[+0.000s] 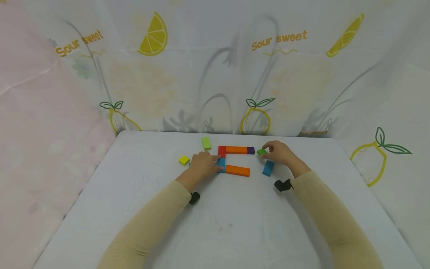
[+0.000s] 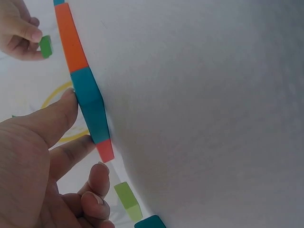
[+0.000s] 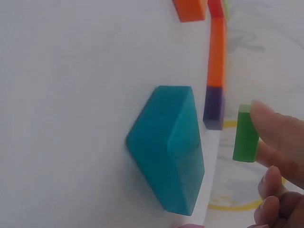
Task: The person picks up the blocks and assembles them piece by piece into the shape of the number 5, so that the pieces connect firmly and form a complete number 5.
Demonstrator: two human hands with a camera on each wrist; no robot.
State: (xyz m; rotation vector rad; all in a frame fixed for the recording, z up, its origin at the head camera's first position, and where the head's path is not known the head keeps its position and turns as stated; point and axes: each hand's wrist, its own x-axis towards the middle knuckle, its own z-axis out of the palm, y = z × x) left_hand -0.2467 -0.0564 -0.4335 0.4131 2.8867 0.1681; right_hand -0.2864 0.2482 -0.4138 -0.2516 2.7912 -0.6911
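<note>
Right grip (image 1: 281,152): pinches one green block (image 3: 245,137) between thumb and finger. Just left of this grip: purple block (image 1: 251,150), touching the end of an orange block (image 1: 236,150). On its near side: separate blue block (image 1: 268,168), on the counter (image 1: 235,224). Left grip (image 1: 201,165): thumb and forefinger extended, touching a second blue block (image 2: 91,104); red block (image 1: 222,151) adjoins. Left of that grip: yellow block (image 1: 184,160). Beyond that grip: lime block (image 1: 206,143).
</note>
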